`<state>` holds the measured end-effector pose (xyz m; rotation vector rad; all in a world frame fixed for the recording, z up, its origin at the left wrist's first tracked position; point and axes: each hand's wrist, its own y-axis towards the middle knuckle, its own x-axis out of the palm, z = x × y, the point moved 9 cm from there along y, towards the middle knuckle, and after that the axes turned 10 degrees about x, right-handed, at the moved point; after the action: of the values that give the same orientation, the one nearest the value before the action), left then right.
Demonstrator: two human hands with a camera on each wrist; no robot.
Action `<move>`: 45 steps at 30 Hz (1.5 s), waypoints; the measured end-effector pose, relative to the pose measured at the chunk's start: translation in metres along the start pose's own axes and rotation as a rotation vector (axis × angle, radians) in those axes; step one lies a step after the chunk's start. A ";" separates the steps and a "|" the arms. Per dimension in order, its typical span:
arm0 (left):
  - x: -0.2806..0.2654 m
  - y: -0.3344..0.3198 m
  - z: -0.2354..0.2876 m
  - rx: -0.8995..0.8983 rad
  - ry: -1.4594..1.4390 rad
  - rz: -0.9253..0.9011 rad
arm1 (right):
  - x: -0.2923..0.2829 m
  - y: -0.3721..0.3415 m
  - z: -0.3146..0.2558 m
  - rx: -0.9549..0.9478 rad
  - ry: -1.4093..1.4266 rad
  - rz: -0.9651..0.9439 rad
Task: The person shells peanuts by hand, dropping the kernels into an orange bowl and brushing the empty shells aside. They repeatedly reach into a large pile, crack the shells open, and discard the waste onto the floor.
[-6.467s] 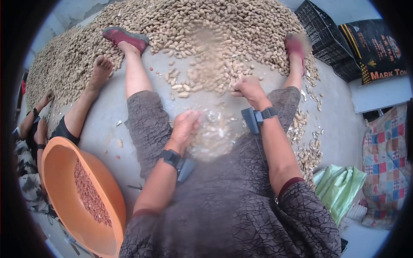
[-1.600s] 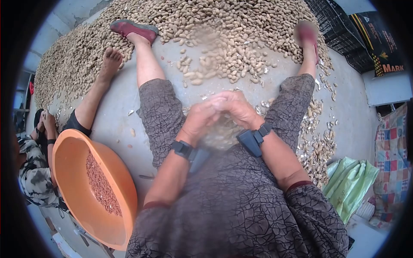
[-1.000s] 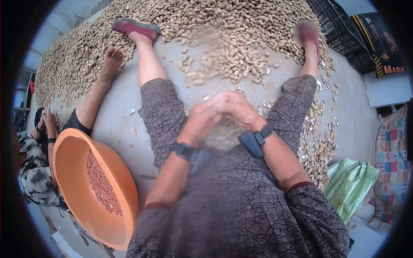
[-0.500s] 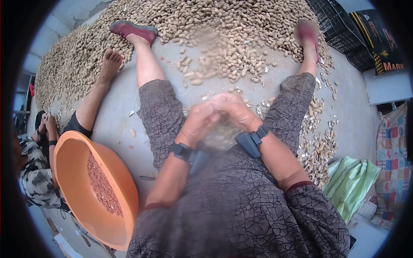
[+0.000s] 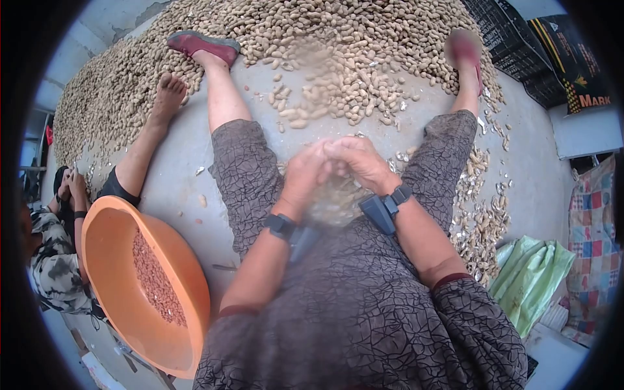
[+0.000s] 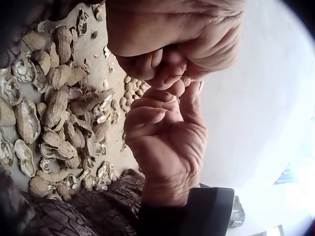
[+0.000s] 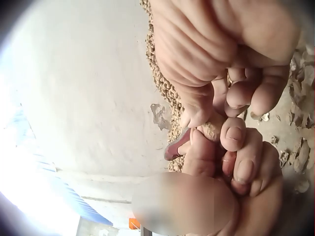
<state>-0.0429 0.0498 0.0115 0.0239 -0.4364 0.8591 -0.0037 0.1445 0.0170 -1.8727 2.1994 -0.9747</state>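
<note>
My left hand (image 5: 303, 174) and right hand (image 5: 364, 164) meet fingertip to fingertip between my spread legs in the head view. A pale peanut in its shell (image 7: 211, 131) is pinched between the thumbs and fingers of both. Reddish peanut kernels (image 7: 229, 163) lie within the curled fingers of my left hand, seen in the right wrist view. In the left wrist view the hands hide most of the peanut, and split peanut shells (image 6: 56, 105) are heaped on the floor below them.
A large mound of unshelled peanuts (image 5: 312, 26) spreads ahead. The orange basin (image 5: 185, 273) at left holds kernels (image 5: 156, 279). Another person (image 5: 55, 266) sits beyond it. At right are scattered shells (image 5: 478, 227), a green sack (image 5: 530, 279) and a black crate (image 5: 513, 45).
Earlier my hands were apart, the right one reaching toward the loose peanuts. They have since come together on a peanut. Over the last second only the fingers and wrists shift slightly.
</note>
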 end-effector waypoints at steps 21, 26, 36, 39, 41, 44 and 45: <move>-0.004 -0.001 0.018 0.259 0.300 0.113 | 0.013 -0.003 0.000 -0.028 0.056 0.070; -0.006 -0.001 0.012 0.177 0.153 0.156 | 0.012 -0.001 0.000 -0.102 0.071 0.109; -0.007 -0.002 0.008 0.114 0.069 0.168 | 0.017 -0.003 -0.004 -0.154 0.038 0.142; -0.001 -0.003 0.014 0.109 0.022 0.143 | 0.016 -0.006 -0.006 -0.159 0.052 0.157; 0.002 -0.003 0.014 0.093 -0.027 0.125 | 0.013 -0.006 -0.008 -0.173 0.015 0.169; -0.001 0.000 0.012 0.097 0.000 0.103 | 0.010 -0.003 -0.003 -0.164 0.076 0.157; -0.001 0.001 0.011 0.087 0.009 0.097 | 0.010 -0.005 -0.003 -0.163 0.077 0.158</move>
<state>-0.0476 0.0476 0.0211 0.0798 -0.3940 0.9733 -0.0038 0.1363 0.0252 -1.7158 2.4966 -0.8777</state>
